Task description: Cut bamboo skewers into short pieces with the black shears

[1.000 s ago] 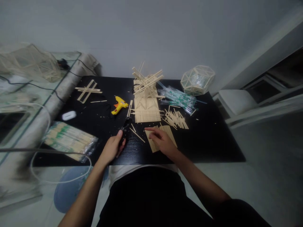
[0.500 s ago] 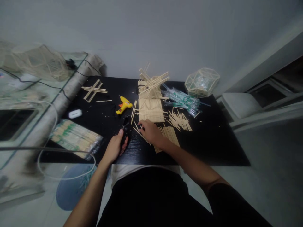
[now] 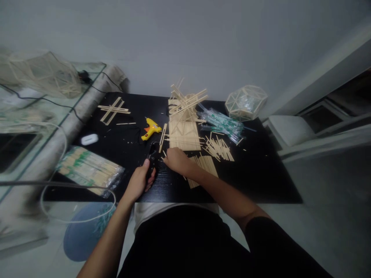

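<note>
My left hand (image 3: 140, 180) is closed around a black hand tool (image 3: 152, 155) that rests on the black table (image 3: 255, 173). My right hand (image 3: 176, 161) lies just right of the tool's tip, fingers curled onto thin wooden sticks (image 3: 164, 155) there; whether it grips one I cannot make out. A flat raft of sticks (image 3: 206, 166) lies partly under my right forearm. Behind it stands a stick structure (image 3: 185, 104) on a flat stick panel (image 3: 184, 135).
A yellow glue gun (image 3: 150, 128) lies left of the panel. Loose sticks (image 3: 220, 148), plastic-wrapped packs (image 3: 223, 122) and a polyhedral stick frame (image 3: 245, 102) sit right. A bag of sticks (image 3: 89, 168), a white object (image 3: 89, 139), crossed sticks (image 3: 113, 109) and cables (image 3: 58, 193) are left.
My right hand has moved left from the flat raft of sticks to the loose sticks beside the tool's tip. My left hand has kept its hold on the tool.
</note>
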A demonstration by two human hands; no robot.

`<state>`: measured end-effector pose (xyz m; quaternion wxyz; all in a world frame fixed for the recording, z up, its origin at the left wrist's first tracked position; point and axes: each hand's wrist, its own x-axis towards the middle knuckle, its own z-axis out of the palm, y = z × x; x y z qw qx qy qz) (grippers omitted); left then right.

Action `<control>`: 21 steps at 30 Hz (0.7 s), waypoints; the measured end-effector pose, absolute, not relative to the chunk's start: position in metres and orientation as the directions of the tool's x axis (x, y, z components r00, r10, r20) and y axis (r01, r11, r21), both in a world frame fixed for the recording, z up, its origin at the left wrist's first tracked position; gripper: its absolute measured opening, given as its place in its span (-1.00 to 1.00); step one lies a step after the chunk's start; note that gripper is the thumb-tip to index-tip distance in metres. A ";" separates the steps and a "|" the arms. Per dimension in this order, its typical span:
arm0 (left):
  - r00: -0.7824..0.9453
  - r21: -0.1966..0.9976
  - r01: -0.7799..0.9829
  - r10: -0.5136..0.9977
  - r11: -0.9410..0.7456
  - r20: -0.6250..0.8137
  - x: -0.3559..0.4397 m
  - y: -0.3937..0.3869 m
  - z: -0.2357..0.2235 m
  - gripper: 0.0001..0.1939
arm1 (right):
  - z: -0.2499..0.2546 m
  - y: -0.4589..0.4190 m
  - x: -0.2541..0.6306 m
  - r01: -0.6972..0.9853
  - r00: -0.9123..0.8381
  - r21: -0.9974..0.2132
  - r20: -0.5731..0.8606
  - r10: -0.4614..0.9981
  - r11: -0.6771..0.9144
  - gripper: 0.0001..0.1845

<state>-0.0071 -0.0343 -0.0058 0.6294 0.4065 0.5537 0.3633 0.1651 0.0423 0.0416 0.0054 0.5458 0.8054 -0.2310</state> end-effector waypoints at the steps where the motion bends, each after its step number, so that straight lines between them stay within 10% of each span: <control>1: 0.122 0.915 -0.010 0.908 0.404 -0.400 -0.007 -0.034 -0.006 -0.25 | 0.046 0.043 0.170 0.881 -0.399 -0.373 -0.253 0.881 0.291 -0.73; 13: 0.163 0.900 -0.092 0.898 0.425 -0.407 -0.008 -0.034 -0.007 -0.29 | 0.042 0.037 0.328 0.955 0.125 -0.239 -0.217 0.968 -0.177 -0.80; 21: 0.153 0.891 -0.135 0.898 0.433 -0.413 -0.007 -0.034 -0.001 -0.32 | 0.026 0.048 0.315 0.949 -0.012 -0.316 -0.039 0.999 -0.001 -0.84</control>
